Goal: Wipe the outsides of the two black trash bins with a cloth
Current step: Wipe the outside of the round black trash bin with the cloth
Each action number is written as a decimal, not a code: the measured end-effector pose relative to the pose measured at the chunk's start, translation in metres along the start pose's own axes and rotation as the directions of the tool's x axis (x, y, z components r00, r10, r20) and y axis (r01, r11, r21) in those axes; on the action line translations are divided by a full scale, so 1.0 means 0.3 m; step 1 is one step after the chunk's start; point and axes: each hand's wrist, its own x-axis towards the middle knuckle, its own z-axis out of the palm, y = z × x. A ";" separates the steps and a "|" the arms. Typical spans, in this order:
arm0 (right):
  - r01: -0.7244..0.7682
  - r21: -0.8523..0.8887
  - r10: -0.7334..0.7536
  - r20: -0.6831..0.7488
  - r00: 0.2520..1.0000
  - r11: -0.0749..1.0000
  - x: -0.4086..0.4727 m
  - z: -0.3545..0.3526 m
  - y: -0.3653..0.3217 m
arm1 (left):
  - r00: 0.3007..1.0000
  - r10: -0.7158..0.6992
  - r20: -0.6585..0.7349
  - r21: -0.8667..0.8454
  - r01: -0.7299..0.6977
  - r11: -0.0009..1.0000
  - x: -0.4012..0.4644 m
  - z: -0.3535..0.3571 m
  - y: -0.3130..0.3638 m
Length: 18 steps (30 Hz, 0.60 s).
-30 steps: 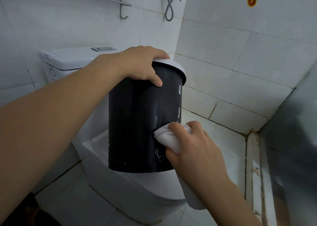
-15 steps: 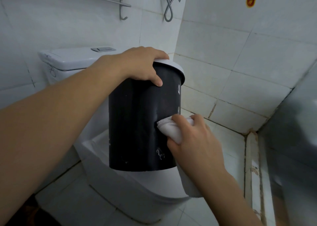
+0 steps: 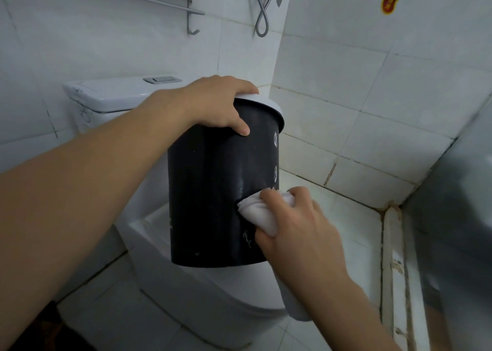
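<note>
Head view: left hand (image 3: 213, 103) grips white rim of round black plastic trash bin (image 3: 213, 191) w/ curled fingers; right hand (image 3: 295, 233) pinches folded white cloth (image 3: 257, 212) against bin's side, above white ceramic toilet (image 3: 213, 292).

There is one black bin (image 3: 213, 191) and one white cloth (image 3: 259, 213). There are two hands, left (image 3: 215, 105) and right (image 3: 298, 233). There is one toilet (image 3: 202, 297).
</note>
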 end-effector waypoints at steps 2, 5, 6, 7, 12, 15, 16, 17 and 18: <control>0.016 -0.022 -0.017 -0.010 1.000 1.000 -0.009 0.007 -0.009 | 1.000 0.002 -0.004 -0.005 -0.002 1.000 -0.003 -0.001 0.001; -0.014 -0.045 0.013 -0.016 1.000 0.999 0.006 0.015 0.021 | 1.000 -0.007 -0.007 0.005 0.007 1.000 -0.010 -0.003 -0.003; -0.033 -0.053 0.032 -0.017 0.999 0.998 0.013 0.015 0.036 | 1.000 -0.010 -0.008 0.005 0.010 1.000 -0.011 -0.005 -0.006; -0.052 -0.059 0.051 -0.021 0.998 0.997 0.018 0.014 0.047 | 1.000 -0.012 -0.011 0.004 0.012 1.000 -0.013 -0.006 -0.008; -0.020 -0.069 0.018 -0.029 0.999 0.997 -0.004 0.005 0.023 | 1.000 -0.013 -0.021 0.011 0.014 1.000 -0.015 -0.006 -0.004; 0.024 -0.062 -0.025 -0.011 1.000 0.998 -0.022 0.005 -0.007 | 1.000 -0.011 -0.021 0.014 0.011 1.000 -0.014 -0.004 -0.002; 0.020 -0.061 -0.020 -0.004 1.000 0.998 -0.021 0.007 -0.005 | 1.000 -0.011 -0.020 0.017 0.011 1.000 -0.014 -0.003 -0.002; 0.009 -0.062 -0.009 0.000 1.000 0.998 -0.015 0.009 0.002 | 1.000 -0.011 -0.021 0.024 0.011 1.000 -0.014 -0.003 -0.001; -0.005 -0.065 0.005 0.001 1.000 0.998 -0.007 0.011 0.014 | 1.000 -0.012 -0.024 0.033 0.013 0.999 -0.015 -0.003 -0.001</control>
